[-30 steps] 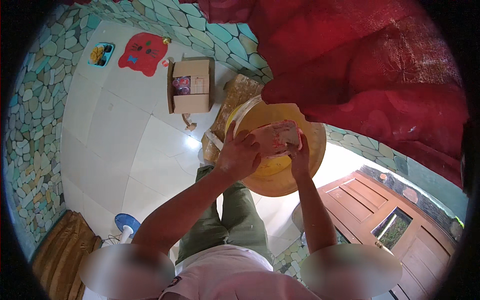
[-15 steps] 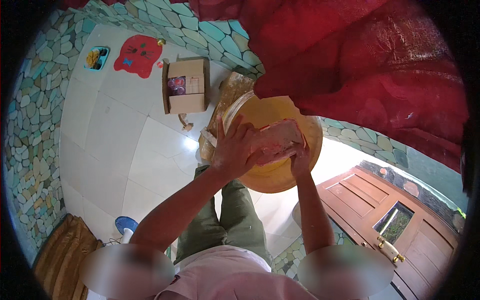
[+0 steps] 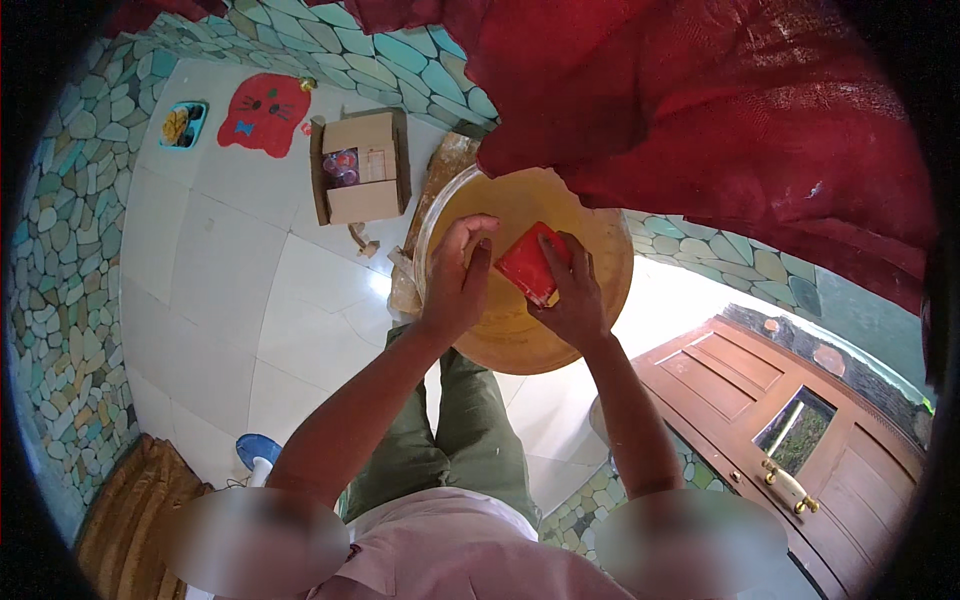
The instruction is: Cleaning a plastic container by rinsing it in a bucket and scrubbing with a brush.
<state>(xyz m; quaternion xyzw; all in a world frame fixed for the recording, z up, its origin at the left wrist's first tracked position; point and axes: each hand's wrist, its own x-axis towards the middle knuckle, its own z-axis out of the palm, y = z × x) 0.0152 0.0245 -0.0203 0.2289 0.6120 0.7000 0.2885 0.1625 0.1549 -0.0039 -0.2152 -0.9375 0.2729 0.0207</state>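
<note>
Head view, looking down over a round yellow basin (image 3: pixel 520 330) held in front of the person's body. The right hand (image 3: pixel 572 300) now presents a small flat red object (image 3: pixel 531 262), probably a cloth or pad, with its red face turned up toward the camera; half a second earlier the thing between the two hands showed pale and pinkish, and both hands were closed together over it. The right fingers are curled under and behind the red object, gripping it along its lower right edge, so that it stands just above their knuckles and over the basin's middle. The left hand (image 3: pixel 458 280) has come apart from it: its fingers are spread fairly wide and bent, the tips resting at the basin's far inner wall, with the red object just to their right and seemingly not touched by them. The change reads as a shift from two-handed working of the object to a one-handed hold, the left hand steadying the basin. Beyond the left fingertips, on the white tiled floor (image 3: pixel 200 290), stands an open cardboard box (image 3: pixel 362 180); red fabric (image 3: pixel 720 110) hangs above the right fingers.
</note>
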